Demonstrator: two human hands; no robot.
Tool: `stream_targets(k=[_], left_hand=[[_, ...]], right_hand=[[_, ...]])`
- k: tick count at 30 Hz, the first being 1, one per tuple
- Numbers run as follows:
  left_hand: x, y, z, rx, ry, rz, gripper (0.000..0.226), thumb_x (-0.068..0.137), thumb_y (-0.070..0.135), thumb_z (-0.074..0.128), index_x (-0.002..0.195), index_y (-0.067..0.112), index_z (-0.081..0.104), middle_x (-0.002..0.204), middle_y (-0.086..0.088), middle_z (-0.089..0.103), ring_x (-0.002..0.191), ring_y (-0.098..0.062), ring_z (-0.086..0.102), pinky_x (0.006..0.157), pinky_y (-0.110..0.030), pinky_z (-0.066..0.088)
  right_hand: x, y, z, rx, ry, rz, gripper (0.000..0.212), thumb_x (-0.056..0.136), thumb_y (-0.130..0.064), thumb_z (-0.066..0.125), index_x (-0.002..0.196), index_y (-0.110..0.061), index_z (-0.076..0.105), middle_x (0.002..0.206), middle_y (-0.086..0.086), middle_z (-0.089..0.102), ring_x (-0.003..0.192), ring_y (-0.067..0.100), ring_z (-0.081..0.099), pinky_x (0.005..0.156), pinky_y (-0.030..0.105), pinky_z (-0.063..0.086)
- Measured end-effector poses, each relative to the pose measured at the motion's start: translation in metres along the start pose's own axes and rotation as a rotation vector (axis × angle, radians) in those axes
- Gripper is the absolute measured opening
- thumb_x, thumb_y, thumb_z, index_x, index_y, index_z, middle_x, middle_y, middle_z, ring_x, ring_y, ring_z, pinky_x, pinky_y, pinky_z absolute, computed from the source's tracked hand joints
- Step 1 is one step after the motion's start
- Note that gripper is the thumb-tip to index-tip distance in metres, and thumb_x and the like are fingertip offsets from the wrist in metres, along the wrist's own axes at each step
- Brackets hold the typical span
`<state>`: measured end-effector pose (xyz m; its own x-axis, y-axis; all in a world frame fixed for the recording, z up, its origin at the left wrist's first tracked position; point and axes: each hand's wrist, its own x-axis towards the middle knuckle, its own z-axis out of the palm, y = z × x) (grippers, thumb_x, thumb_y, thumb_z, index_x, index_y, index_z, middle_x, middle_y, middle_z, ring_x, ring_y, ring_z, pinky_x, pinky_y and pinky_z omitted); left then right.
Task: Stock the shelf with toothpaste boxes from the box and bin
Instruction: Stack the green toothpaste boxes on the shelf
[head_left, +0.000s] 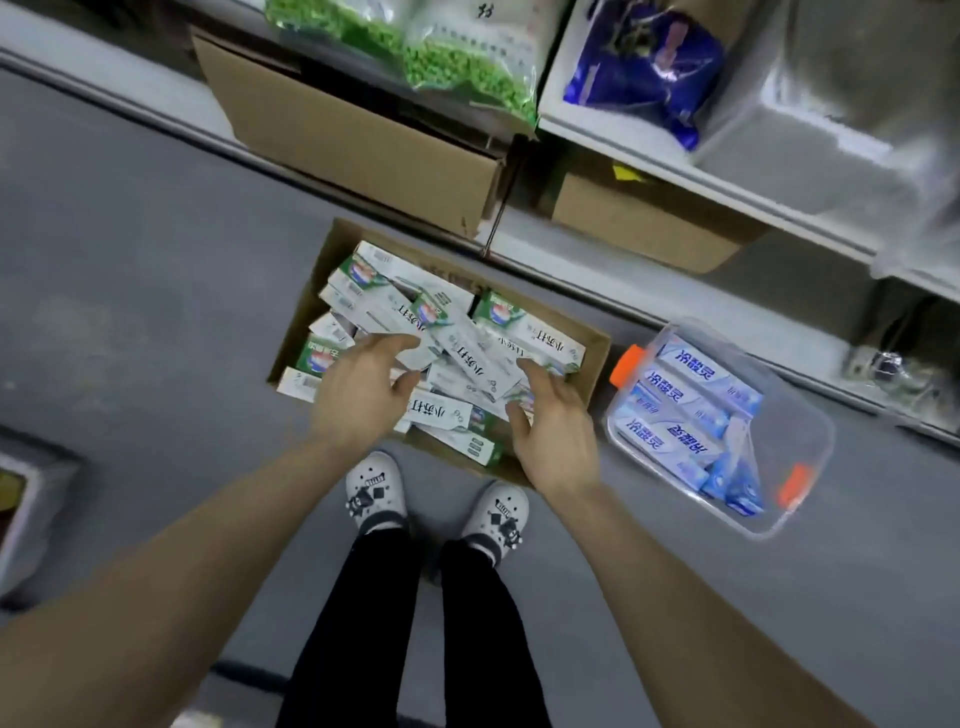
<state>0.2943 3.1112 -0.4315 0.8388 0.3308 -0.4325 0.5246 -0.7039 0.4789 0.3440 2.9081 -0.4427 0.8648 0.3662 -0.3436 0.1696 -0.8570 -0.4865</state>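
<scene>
White shelf (649, 166) runs across the upper right. On the floor in front of it stands an open cardboard box (595, 364) holding a loose heap of green toothpaste boxes (467, 358). Just to its right, a clear bin (810, 426) holds blue toothpaste boxes (675, 395). Left hand (358, 400) and right hand (556, 436) are over the heap, fingers spread, gripping nothing.

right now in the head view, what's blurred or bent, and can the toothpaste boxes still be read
Head view: the wide lens tilts and bends the shelf; the plastic pack top right is smeared and glary; print on the green boxes in the carton is legible; blue boxes in the bin are hazier; the left hand and right hand are slightly soft; light even.
</scene>
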Motion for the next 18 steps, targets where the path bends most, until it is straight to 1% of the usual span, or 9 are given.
stream_targets(k=[3, 7, 13, 16, 18], left_hand=[[0.005, -0.029, 0.040, 0.026, -0.057, -0.026, 0.040, 0.085, 0.019, 0.069, 0.125, 0.022, 0.062, 0.125, -0.005, 0.063, 0.110, -0.028, 0.060, 0.091, -0.040, 0.050], [0.018, -0.057, 0.082, 0.048, -0.114, -0.012, 0.045, 0.085, 0.016, 0.071, 0.128, 0.021, 0.060, 0.129, -0.008, 0.061, 0.115, -0.031, 0.057, 0.095, -0.041, 0.046], [0.052, -0.095, 0.137, 0.118, -0.140, -0.001, 0.047, 0.084, 0.017, 0.071, 0.129, 0.021, 0.059, 0.133, -0.005, 0.057, 0.119, -0.031, 0.052, 0.094, -0.041, 0.046], [0.069, -0.109, 0.159, 0.187, -0.196, 0.066, 0.051, 0.083, 0.021, 0.073, 0.131, 0.018, 0.058, 0.131, -0.007, 0.057, 0.119, -0.031, 0.051, 0.097, -0.039, 0.043], [0.077, -0.120, 0.172, 0.261, -0.245, 0.100, 0.052, 0.081, 0.029, 0.073, 0.131, 0.021, 0.057, 0.132, -0.005, 0.057, 0.120, -0.029, 0.050, 0.101, -0.040, 0.041]], right_hand=[[0.015, 0.018, 0.035, -0.029, -0.062, 0.016, 0.051, 0.087, -0.012, 0.066, 0.136, -0.012, 0.053, 0.123, 0.015, 0.063, 0.115, 0.035, 0.056, 0.091, 0.039, 0.047], [0.036, 0.043, 0.074, -0.041, -0.113, 0.031, 0.052, 0.089, -0.014, 0.065, 0.138, -0.012, 0.050, 0.124, 0.016, 0.063, 0.114, 0.035, 0.057, 0.094, 0.040, 0.046], [0.076, 0.076, 0.130, -0.074, -0.164, 0.019, 0.052, 0.091, -0.014, 0.062, 0.140, -0.011, 0.047, 0.123, 0.017, 0.063, 0.113, 0.036, 0.056, 0.093, 0.041, 0.047], [0.096, 0.085, 0.153, -0.090, -0.185, 0.036, 0.052, 0.092, -0.015, 0.062, 0.141, -0.012, 0.044, 0.126, 0.015, 0.061, 0.117, 0.034, 0.054, 0.094, 0.041, 0.046], [0.108, 0.088, 0.168, -0.091, -0.187, 0.022, 0.052, 0.092, -0.013, 0.062, 0.141, -0.009, 0.044, 0.125, 0.017, 0.061, 0.116, 0.036, 0.054, 0.092, 0.041, 0.046]])
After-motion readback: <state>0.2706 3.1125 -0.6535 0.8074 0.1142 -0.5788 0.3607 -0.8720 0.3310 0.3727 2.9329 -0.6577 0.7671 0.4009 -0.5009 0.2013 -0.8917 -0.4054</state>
